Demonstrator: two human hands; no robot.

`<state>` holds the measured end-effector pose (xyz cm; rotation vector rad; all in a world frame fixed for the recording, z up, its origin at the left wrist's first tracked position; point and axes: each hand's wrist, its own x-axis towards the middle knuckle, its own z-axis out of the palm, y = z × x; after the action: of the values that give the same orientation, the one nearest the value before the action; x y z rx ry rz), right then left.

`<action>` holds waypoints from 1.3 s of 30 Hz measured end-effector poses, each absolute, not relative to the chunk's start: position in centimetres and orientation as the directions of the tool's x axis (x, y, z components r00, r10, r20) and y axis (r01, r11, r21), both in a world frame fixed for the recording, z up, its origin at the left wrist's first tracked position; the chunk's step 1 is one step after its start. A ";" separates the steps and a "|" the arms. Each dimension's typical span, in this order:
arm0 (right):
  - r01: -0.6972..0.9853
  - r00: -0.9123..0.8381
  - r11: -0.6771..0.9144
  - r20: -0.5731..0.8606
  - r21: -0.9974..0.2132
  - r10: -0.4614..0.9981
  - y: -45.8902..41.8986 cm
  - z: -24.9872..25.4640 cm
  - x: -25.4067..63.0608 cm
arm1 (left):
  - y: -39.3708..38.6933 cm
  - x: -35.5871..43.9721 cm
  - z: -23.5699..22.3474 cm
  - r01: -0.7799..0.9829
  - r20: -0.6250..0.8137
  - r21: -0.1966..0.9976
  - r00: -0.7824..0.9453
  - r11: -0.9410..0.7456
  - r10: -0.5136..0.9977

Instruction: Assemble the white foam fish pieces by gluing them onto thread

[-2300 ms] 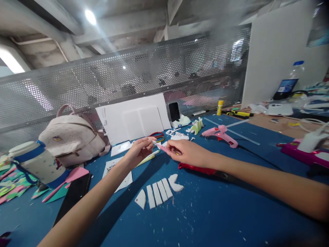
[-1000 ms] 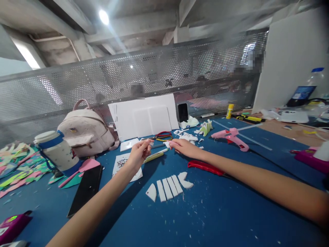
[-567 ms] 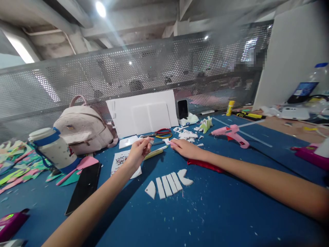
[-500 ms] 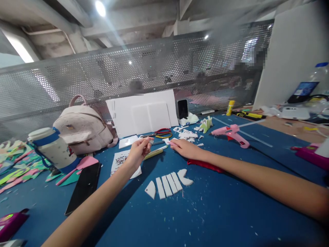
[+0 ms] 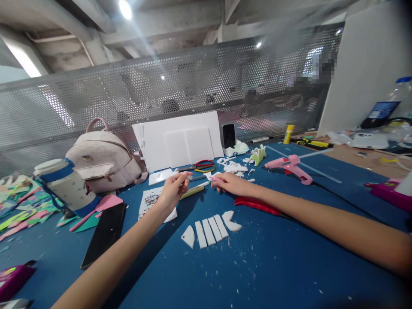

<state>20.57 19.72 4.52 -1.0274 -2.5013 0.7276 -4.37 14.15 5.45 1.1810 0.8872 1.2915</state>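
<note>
My left hand [image 5: 174, 189] is raised a little over the blue mat [image 5: 264, 266], its thumb and fingers pinched on a small white piece [image 5: 188, 175]. My right hand [image 5: 231, 184] hovers palm down just to its right. Its fingers are curled together, and a small pink tip [image 5: 213, 178] shows at the fingertips. The two hands nearly meet. Below them lies a yellow-green pen [image 5: 193, 191]. A row of cut white foam pieces [image 5: 209, 226] lies nearer to me. A red-handled tool [image 5: 257, 205] rests beside my right wrist.
A pink glue gun [image 5: 289, 165] lies at the right, a pale backpack [image 5: 103, 159] and a bottle [image 5: 66, 186] at the left. White foam boards [image 5: 178, 143] lean on the mesh fence. A black phone [image 5: 104, 234] and a printed sheet [image 5: 151, 205] lie near my left arm.
My right hand has lifted slightly off the mat, uncovering more of the red-handled tool. The long pink tool seen in it 2.3 s ago now shows only as a tip. My left hand keeps its pinch.
</note>
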 end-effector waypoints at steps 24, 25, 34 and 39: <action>0.656 -0.650 0.656 0.163 -0.374 0.743 18.6 5.2 20.7 | 14.6 -4.6 4.6 -0.194 0.122 0.976 0.123 -0.097 0.985; 0.655 -0.648 0.657 0.172 -0.373 0.742 18.4 5.4 20.7 | 14.5 -4.5 4.6 -0.190 0.123 0.977 0.125 -0.098 0.985; 0.620 -0.666 0.690 0.214 -0.373 0.715 15.1 7.3 19.5 | 13.2 -2.9 4.9 -0.144 0.151 0.981 0.170 -0.127 0.974; 0.626 -0.654 0.680 0.217 -0.382 0.724 15.1 7.2 20.0 | 12.9 -2.3 5.0 -0.110 0.150 0.985 0.208 -0.129 0.967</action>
<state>19.97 15.11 7.17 -1.0621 -2.5429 0.3897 -2.33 12.88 5.04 1.3340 0.9082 1.1899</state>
